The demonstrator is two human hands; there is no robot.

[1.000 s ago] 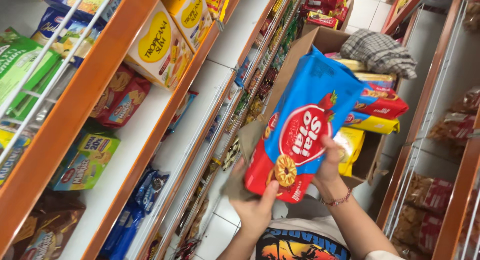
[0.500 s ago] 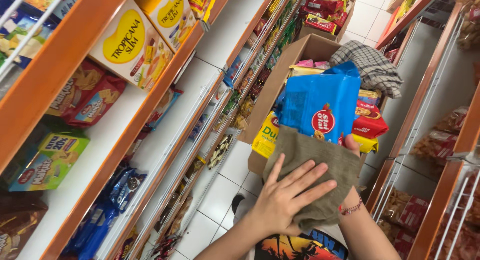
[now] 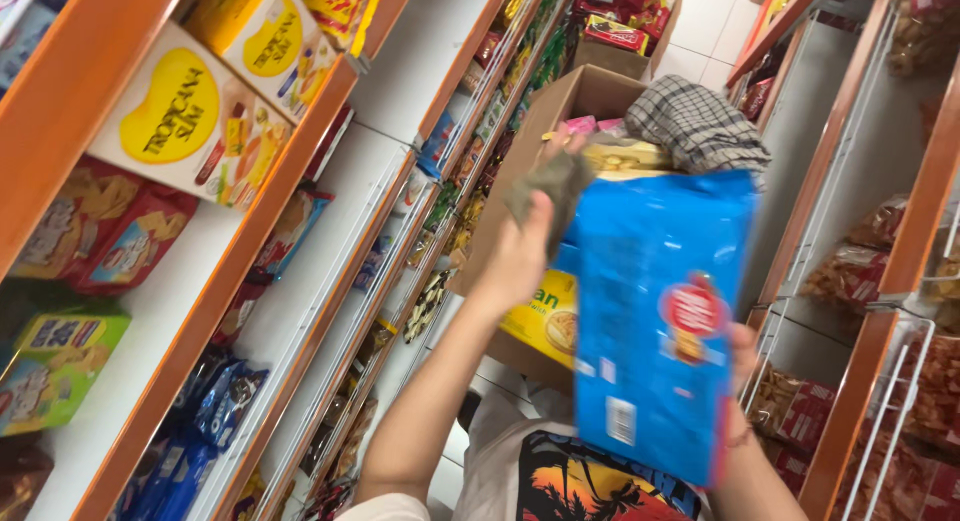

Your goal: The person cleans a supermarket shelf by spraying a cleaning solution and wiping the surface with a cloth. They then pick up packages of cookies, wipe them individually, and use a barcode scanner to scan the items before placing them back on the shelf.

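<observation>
Head view. At nine o'clock from the hands, orange-edged white shelves (image 3: 300, 271) run up the left side. They hold a yellow-and-white carton (image 3: 190, 121) on an upper level, red biscuit packs (image 3: 100, 231) below it, a green box (image 3: 55, 366) lower still, and dark blue packets (image 3: 200, 421) near the bottom. At three o'clock stands a wire rack (image 3: 890, 381) of clear bagged snacks. The white tiled floor (image 3: 715, 21) shows at twelve o'clock.

Between the two shelf runs, at about twelve o'clock from the person, stands an open cardboard box (image 3: 545, 141). It holds yellow packs (image 3: 545, 326), a pink pack near its far edge, and a checked grey cloth (image 3: 695, 126) draped over the top right of the contents. Beyond it are red packs (image 3: 620, 16).

The left hand (image 3: 520, 256) is stretched forward from a bare forearm over the box's near left side, with its fingers closed around a grey-green rag (image 3: 555, 186) that hangs just over the box contents. The right hand (image 3: 742, 356) is mostly hidden behind a large blue pack (image 3: 655, 321) with a red round mark, blurred. It grips the pack's right edge and holds it upright in front of the box, at about four o'clock from the left hand and blocking the box's right half.
</observation>
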